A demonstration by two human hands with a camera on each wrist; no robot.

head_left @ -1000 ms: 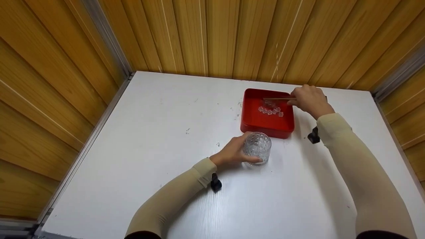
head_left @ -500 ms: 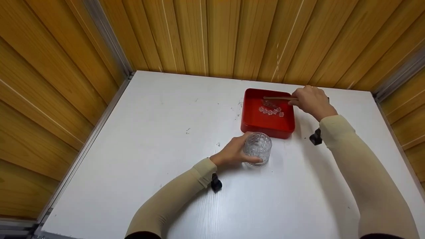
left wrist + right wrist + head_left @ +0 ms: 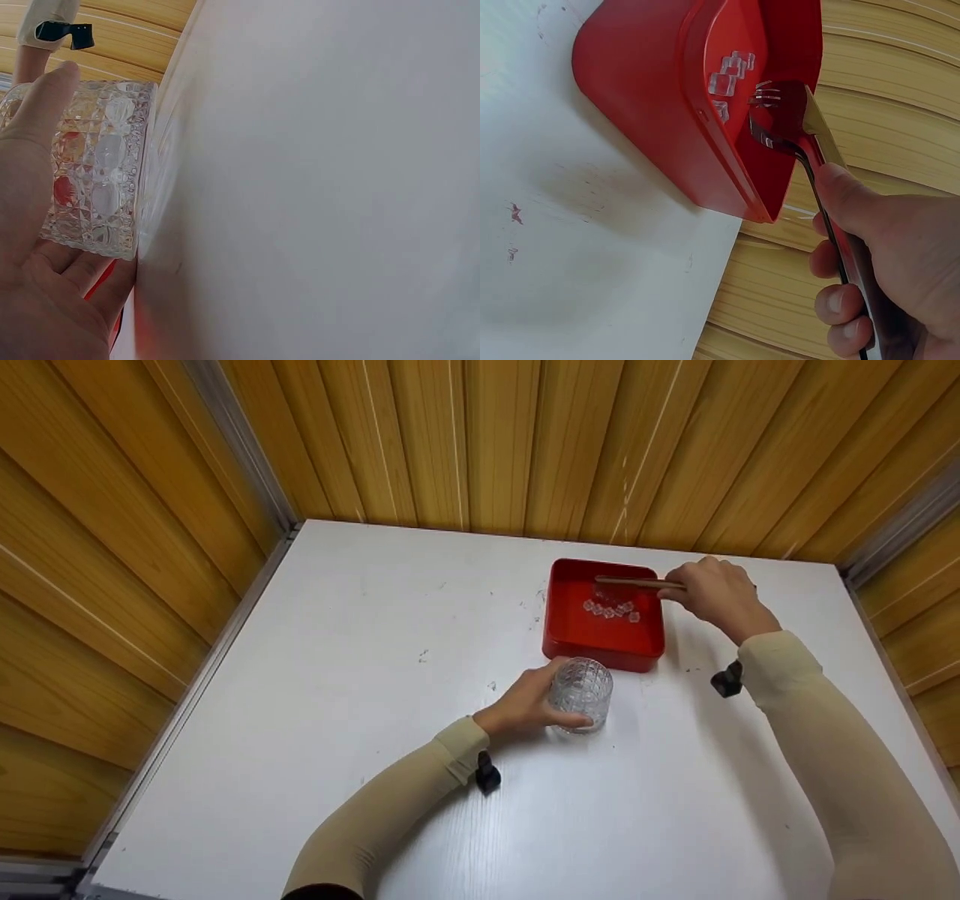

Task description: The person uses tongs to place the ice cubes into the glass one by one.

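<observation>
My left hand (image 3: 525, 701) grips a clear cut-glass tumbler (image 3: 582, 697), which stands upright on the white table; thumb and fingers lie on opposite sides of it. In the left wrist view the facets of the glass (image 3: 105, 172) show close up. My right hand (image 3: 716, 592) holds metal tongs (image 3: 825, 146) at the far right corner of a red square box (image 3: 604, 649). The tongs' forked tips reach inside the box, spread apart, beside several clear ice-like cubes (image 3: 721, 84). Between the tips no cube shows.
The white table (image 3: 360, 660) carries small dark marks. Behind it rises a wood-panelled wall (image 3: 495, 450), with another panelled wall (image 3: 112, 547) on the left. The red box sits near the back edge, just beyond the tumbler.
My right hand and forearm have shifted slightly right and towards me, with the tongs still over the box. The left hand and tumbler stay in place; the loose cubes look unmoved.
</observation>
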